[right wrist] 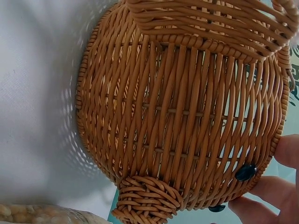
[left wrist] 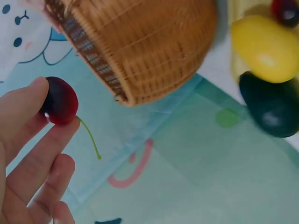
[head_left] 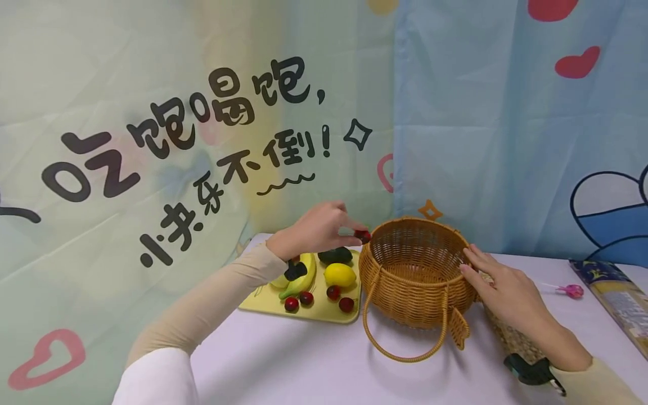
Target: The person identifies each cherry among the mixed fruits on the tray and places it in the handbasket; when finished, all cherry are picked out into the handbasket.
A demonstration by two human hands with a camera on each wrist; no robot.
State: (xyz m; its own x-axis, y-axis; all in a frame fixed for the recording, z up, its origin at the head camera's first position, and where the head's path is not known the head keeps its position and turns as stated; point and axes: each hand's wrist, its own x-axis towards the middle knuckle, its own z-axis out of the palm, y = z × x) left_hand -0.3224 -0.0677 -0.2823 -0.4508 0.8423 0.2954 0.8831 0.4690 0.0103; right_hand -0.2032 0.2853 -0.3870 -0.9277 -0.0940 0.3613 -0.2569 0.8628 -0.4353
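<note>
Caramel-coloured wicker makes up the basket (head_left: 405,301), which looks light and stiff, likely to slide if knocked; its rim offers a sure hold. To its left lies the yellow tray (head_left: 324,316). The right hand (head_left: 506,287) rests spread fingers on the basket's right rim. The left hand (head_left: 326,228) pinches the cherry between thumb and fingers. On the tray are the banana (head_left: 305,281) and the lemon (head_left: 340,275). Near the basket's left rim, the cherry (left wrist: 63,100) seems light, smooth and apt to roll: best taken across its round sides, not by the thin stem (left wrist: 91,137).

A pink lollipop (head_left: 574,291) near a blue-ended packet (head_left: 613,301) on the pale table (head_left: 283,365), printed curtains (head_left: 455,129) behind.
</note>
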